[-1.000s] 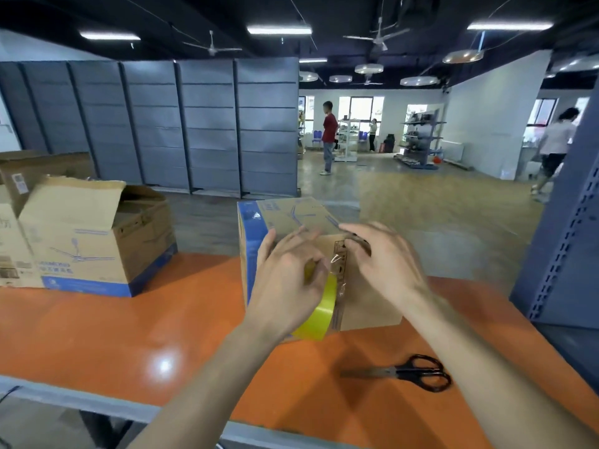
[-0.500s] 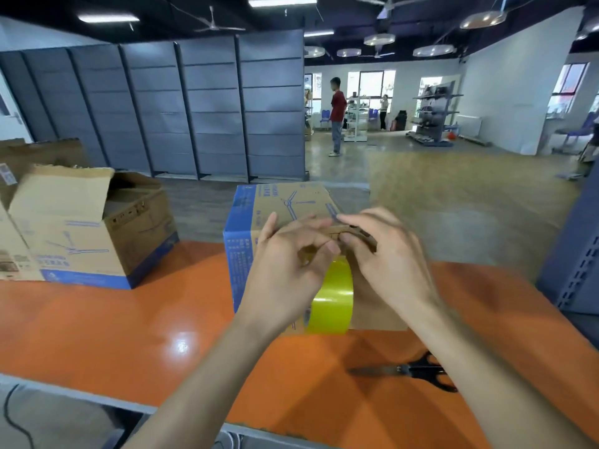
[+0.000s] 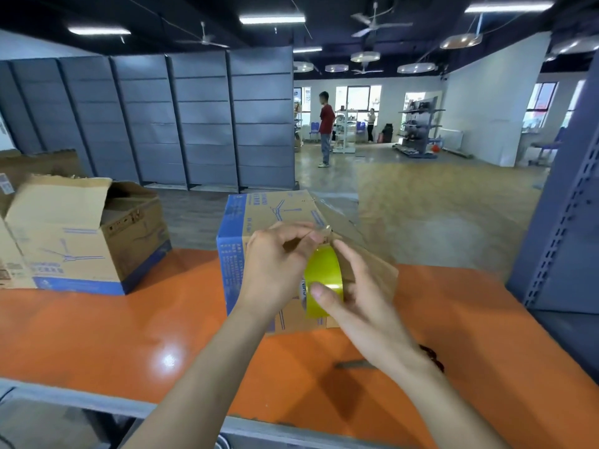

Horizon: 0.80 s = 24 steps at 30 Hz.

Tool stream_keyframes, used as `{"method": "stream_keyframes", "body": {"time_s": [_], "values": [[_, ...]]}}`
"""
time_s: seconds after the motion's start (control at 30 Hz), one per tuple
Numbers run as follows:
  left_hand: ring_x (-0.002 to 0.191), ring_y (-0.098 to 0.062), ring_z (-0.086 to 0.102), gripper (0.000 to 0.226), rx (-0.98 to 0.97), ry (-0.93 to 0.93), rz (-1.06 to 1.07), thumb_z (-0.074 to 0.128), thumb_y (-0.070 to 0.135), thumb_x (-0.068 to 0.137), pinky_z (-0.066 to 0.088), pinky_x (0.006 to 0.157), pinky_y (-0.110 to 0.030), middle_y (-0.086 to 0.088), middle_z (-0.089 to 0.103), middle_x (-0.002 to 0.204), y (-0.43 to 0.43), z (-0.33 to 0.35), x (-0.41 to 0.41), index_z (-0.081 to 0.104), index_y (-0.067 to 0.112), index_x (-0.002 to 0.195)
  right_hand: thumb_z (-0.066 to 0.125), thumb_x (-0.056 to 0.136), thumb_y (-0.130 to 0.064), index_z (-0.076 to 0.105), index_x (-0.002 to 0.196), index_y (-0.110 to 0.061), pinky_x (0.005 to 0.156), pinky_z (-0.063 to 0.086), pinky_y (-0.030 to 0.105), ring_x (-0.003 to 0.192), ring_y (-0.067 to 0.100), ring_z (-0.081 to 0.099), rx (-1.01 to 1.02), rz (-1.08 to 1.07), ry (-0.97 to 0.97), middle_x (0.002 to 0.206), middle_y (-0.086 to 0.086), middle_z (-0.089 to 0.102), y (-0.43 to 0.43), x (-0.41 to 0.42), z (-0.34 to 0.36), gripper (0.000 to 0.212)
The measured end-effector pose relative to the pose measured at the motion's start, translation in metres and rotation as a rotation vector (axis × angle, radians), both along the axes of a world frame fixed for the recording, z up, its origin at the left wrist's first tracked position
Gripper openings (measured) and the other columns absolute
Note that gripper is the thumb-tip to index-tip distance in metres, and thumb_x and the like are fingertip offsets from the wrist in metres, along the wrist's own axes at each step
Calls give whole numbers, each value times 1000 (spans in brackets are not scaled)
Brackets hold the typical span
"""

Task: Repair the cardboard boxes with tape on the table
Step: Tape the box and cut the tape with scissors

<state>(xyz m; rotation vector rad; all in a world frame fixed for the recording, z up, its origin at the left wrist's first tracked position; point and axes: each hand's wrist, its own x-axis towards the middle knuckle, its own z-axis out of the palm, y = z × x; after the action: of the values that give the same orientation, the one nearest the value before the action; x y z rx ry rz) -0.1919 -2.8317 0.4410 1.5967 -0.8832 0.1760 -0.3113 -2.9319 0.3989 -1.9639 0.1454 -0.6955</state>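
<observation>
A cardboard box [image 3: 259, 215] with a blue left side stands upright on the orange table [image 3: 97, 332], right in front of me. I hold a yellow tape roll [image 3: 324, 270] against its near face. My right hand [image 3: 359, 299] grips the roll, thumb across its front. My left hand [image 3: 275, 270] pinches the clear tape end at the top of the roll, near the box's upper edge. A strip of clear tape [image 3: 340, 218] stretches from there back across the box top.
An open cardboard box [image 3: 81, 241] with raised flaps sits at the table's left, another brown box [image 3: 35, 166] behind it. Scissors [image 3: 431, 359] lie on the table under my right wrist, mostly hidden. A grey shelf post [image 3: 564, 228] stands at right.
My right hand moved from the box's top edge down onto the tape roll and now grips it. My left hand shifted up to pinch the tape end.
</observation>
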Motion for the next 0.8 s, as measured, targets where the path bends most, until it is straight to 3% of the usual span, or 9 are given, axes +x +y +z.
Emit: {"method": "stream_keyframes", "body": {"time_s": [0.2, 0.27, 0.33, 0.47, 0.53, 0.6, 0.67, 0.73, 0.8], "values": [[92, 4, 68, 14, 94, 128, 36, 69, 27, 96, 49, 83, -18, 22, 76, 88, 2, 20, 1, 80, 31, 88, 56, 93, -63, 34, 148, -45, 103, 47, 29, 119, 0, 59, 3, -178, -86, 132, -20, 58, 12, -2, 12, 62], [85, 6, 66, 16, 199, 43, 130, 69, 31, 96, 46, 76, -16, 26, 73, 82, -2, 24, 3, 79, 35, 84, 58, 94, -57, 36, 149, -41, 105, 47, 38, 124, 8, 56, -1, -255, -68, 125, -31, 50, 18, 0, 17, 61], [84, 0, 67, 19, 262, -33, 226, 67, 31, 97, 45, 75, -21, 22, 72, 81, -5, 25, 3, 77, 37, 83, 60, 97, -46, 41, 146, -36, 102, 47, 38, 120, 7, 57, 13, -307, -59, 127, -26, 54, 26, 3, 20, 54], [87, -16, 68, 27, 215, -55, 224, 66, 28, 97, 51, 94, -42, 16, 72, 78, -8, 19, 3, 73, 43, 75, 61, 99, -37, 51, 138, -28, 81, 40, 21, 77, -29, 52, 46, -354, -57, 96, -32, 51, 37, 1, 22, 41], [102, -11, 67, 23, 147, -71, 207, 69, 28, 96, 43, 107, -45, 14, 75, 98, -9, 17, 2, 76, 40, 77, 62, 99, -35, 51, 137, -25, 70, 40, 8, 70, -36, 46, 67, -351, -56, 94, -35, 44, 34, -1, 24, 41], [123, -4, 59, 16, 116, -104, 197, 69, 32, 96, 23, 119, -45, 13, 69, 124, -10, 14, 2, 77, 39, 85, 62, 99, -33, 51, 137, -23, 66, 39, 0, 68, -35, 47, 65, -338, -47, 97, -33, 44, 32, -4, 27, 41], [132, -1, 51, 16, 98, -144, 178, 66, 36, 97, 12, 121, -46, 11, 65, 133, -10, 11, 4, 74, 44, 87, 59, 99, -39, 51, 137, -25, 77, 43, 3, 86, -24, 59, 20, -316, -26, 109, -28, 55, 30, -7, 28, 41], [134, -3, 51, 19, 70, -162, 167, 65, 37, 98, 15, 121, -49, 11, 68, 128, -9, 10, 6, 70, 49, 84, 53, 100, -45, 56, 134, -30, 96, 46, 19, 107, -8, 60, -25, -319, -30, 122, -18, 63, 26, -8, 27, 37], [130, -2, 54, 22, 43, -173, 152, 67, 34, 97, 24, 119, -50, 14, 72, 115, -7, 7, 9, 70, 48, 81, 51, 102, -42, 62, 116, -37, 91, 47, 18, 99, -8, 60, -47, -320, -44, 106, -13, 69, 16, -7, 25, 19]]}}
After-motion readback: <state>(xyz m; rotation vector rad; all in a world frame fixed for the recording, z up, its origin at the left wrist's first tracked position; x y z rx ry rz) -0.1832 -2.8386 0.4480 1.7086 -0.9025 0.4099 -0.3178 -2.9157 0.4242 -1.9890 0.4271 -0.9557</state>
